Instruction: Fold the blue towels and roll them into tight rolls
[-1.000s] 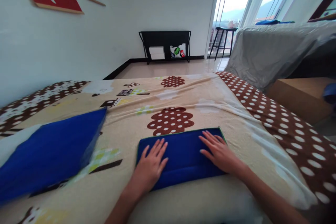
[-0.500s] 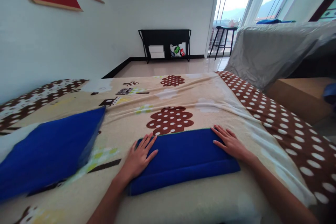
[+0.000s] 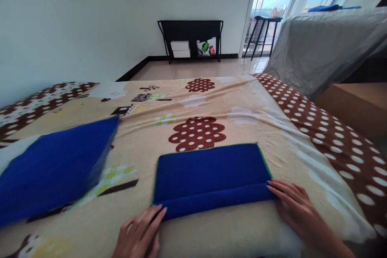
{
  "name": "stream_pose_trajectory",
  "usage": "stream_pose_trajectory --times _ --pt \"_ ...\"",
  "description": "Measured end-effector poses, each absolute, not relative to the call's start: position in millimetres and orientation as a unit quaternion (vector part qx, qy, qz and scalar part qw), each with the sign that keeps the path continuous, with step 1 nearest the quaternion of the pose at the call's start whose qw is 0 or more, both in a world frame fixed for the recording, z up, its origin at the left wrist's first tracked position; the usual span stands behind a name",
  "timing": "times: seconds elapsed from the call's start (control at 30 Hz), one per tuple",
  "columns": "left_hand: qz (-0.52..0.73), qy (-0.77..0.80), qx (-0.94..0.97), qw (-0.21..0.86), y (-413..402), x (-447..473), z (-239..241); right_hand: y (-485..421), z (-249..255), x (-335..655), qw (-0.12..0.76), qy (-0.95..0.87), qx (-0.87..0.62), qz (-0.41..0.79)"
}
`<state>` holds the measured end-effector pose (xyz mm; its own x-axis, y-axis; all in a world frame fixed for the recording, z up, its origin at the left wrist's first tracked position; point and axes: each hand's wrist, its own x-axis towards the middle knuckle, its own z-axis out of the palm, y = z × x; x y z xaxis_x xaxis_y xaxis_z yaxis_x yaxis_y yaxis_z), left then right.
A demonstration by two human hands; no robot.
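A blue cloth [image 3: 208, 173] with green edging lies folded into a flat rectangle on the bed in front of me, a fold line running along its near side. At its near left corner, my left hand [image 3: 140, 229] is closed, fingertips on top and thumb mostly hidden below. My right hand [image 3: 298, 205] likewise grips the near right corner, its fingers together over the edge and its thumb out of sight. Both hands touch only this near strip. To the left, a second, larger blue cloth [image 3: 57, 165] is spread on the bed, apart from my hands.
A cream blanket [image 3: 145, 129] with brown polka-dot borders covers the bed, slightly wrinkled. Beyond its far edge stand a black rack [image 3: 190, 30] and a black stool [image 3: 266, 28]. Plastic-covered furniture [image 3: 314, 48] is at the right, beside a window.
Both hands have slid from the cloth's far part and sides toward me, down to its near corners. The cloth stays about where it was. My view has tilted down slightly.
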<state>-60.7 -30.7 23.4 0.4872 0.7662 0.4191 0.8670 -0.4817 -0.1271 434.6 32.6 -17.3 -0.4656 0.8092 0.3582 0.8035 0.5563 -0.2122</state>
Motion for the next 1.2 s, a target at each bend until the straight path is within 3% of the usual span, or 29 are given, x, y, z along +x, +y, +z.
stream_pose_trajectory --times 0.4,0.6,0.77,1.0,1.2 --pt "-0.205 -0.53 -0.806 0.166 2.2 -57.9 22.2 53.4 -9.2 424.9 0.265 -0.83 -0.491 0.001" --pt "-0.181 -0.543 -0.807 0.142 -27.6 -70.9 14.6 27.9 -4.7 429.2 0.211 -0.853 -0.476 0.042" --pt "-0.16 -0.6 -0.754 0.217 -27.7 -36.5 15.1 26.2 -6.0 400.9 0.237 -0.826 -0.51 -0.05" --pt "-0.136 -0.445 -0.868 0.176 -13.3 66.9 27.7 14.3 10.7 300.9 0.193 -0.909 -0.369 -0.037" --pt "-0.154 -0.413 -0.875 0.201 -24.7 45.2 14.9 6.2 -0.2 327.9 0.19 -0.904 -0.37 -0.1"
